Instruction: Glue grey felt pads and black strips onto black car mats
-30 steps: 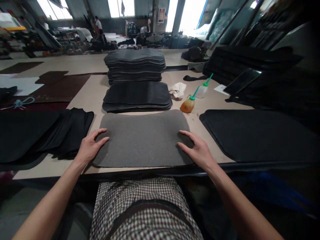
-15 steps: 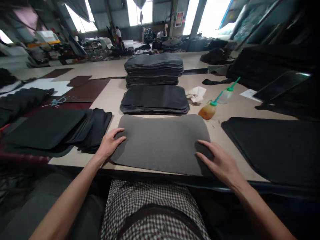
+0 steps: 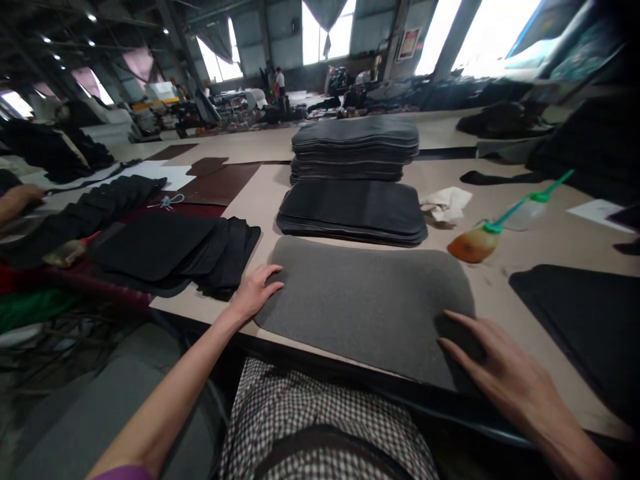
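A grey felt mat (image 3: 370, 303) lies flat on the table (image 3: 520, 260) in front of me, near its front edge. My left hand (image 3: 254, 292) rests on the mat's left end, fingers stretched out. My right hand (image 3: 500, 370) lies flat on the mat's right end with its fingers spread. Neither hand holds anything. Just behind the mat sits a low pile of black mats (image 3: 353, 210), and behind that a taller stack (image 3: 356, 148).
An orange squeeze bottle with a green nozzle (image 3: 475, 241) lies to the right, beside a clear bottle (image 3: 530, 207) and a crumpled cloth (image 3: 447, 202). Black fabric pieces (image 3: 170, 250) lie at the left, a black mat (image 3: 580, 320) at the right. Another person's hand (image 3: 20, 199) shows far left.
My view has swung to the left, so everything on the table has shifted rightward in the picture. Both hands stay flat on the two ends of the grey mat.
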A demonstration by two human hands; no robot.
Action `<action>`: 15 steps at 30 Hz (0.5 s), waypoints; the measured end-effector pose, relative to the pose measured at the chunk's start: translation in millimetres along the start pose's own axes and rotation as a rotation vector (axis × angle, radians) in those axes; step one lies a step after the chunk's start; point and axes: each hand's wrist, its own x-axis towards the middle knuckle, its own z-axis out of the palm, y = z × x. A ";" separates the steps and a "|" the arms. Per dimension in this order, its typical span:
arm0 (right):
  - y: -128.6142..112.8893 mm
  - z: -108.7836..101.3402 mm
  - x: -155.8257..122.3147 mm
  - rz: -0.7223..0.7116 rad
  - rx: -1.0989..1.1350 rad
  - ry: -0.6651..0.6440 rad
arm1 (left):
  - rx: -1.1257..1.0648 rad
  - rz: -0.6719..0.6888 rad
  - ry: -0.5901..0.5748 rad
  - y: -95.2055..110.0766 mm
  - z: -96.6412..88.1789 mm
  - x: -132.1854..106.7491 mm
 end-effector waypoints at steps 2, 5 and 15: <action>0.5 -0.7 1.3 -0.005 -0.041 -0.002 | 0.039 -0.005 0.001 0.2 1.4 -1.4; 1.2 -2.6 4.8 -0.073 -0.130 0.110 | 0.125 -0.048 0.043 2.7 3.7 -3.3; 3.0 5.2 -5.7 -0.159 -0.043 -0.007 | 0.546 0.255 -0.208 9.2 29.1 -11.8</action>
